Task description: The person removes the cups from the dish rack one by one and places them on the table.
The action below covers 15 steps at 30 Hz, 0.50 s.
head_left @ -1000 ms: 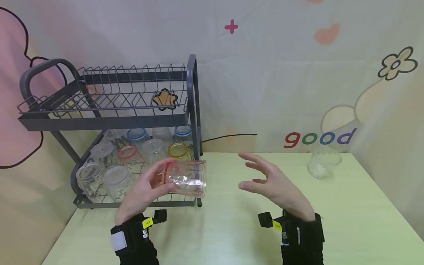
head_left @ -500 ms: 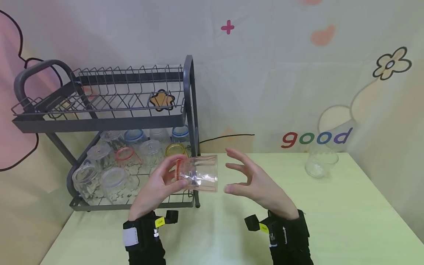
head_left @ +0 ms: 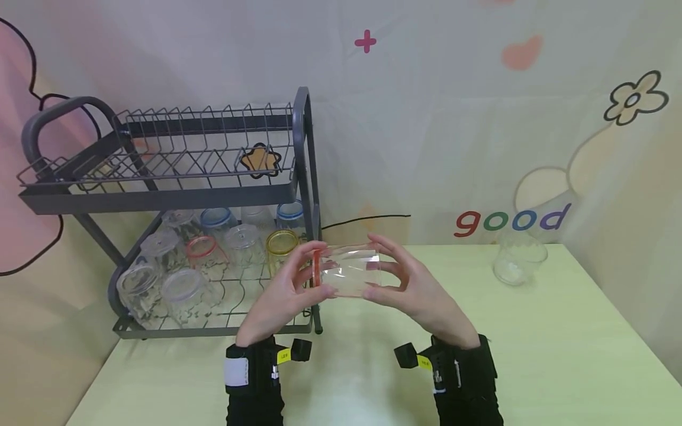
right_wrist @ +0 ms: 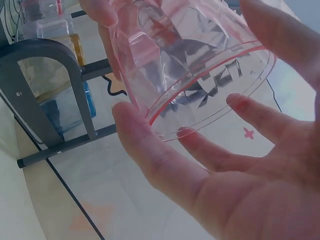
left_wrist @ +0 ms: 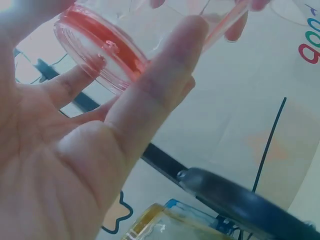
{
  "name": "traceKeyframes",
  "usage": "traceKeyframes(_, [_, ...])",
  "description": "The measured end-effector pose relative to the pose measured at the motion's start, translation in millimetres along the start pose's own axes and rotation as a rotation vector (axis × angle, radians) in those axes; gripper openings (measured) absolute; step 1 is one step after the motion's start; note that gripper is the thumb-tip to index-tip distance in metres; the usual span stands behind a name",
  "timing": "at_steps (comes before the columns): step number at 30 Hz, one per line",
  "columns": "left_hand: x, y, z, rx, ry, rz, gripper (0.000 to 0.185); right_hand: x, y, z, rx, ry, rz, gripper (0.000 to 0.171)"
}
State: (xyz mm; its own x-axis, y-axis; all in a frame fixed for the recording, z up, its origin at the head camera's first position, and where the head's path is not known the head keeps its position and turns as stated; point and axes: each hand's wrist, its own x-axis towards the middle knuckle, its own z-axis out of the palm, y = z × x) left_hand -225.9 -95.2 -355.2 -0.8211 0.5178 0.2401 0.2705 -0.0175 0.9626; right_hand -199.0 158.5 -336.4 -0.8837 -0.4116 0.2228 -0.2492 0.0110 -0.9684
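Nearest the table's (head_left: 533, 355) front edge, two wrists in black straps rise toward the middle of the green top. The left hand (head_left: 282, 293) curls its fingers and thumb round the red-tinted base of a clear plastic cup (head_left: 346, 271), which lies on its side in the air above the table — base to the left, open mouth to the right. The right hand (head_left: 415, 290) meets it from the other side: thumb below and fingers above the rim, only partly curled and touching the cup's wall. In the right wrist view the fingertips (right_wrist: 240, 102) rest along the red line near the mouth; in the left wrist view the thick red bottom sits against the left fingers (left_wrist: 160, 95).

Just behind the left hand, at the table's left side, stands a dark two-tier dish rack (head_left: 303, 154). Its lower shelf holds upturned cups (head_left: 186, 287) with clear, red, yellow and blue bases; the yellow one (head_left: 281, 244) is closest to the held cup.

Farther off, near the table's far right corner, a clear glass (head_left: 519, 260) stands upright — well apart from both hands. A patterned backdrop (head_left: 479, 118) hangs behind the table's far edge.
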Motion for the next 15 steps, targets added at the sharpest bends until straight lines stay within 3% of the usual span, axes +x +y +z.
traceKeyframes(15, [9.2, 4.1, 10.0, 0.023, -0.106, -0.058, 0.075, -8, 0, -18, -0.063, 0.018, 0.000, 0.079])
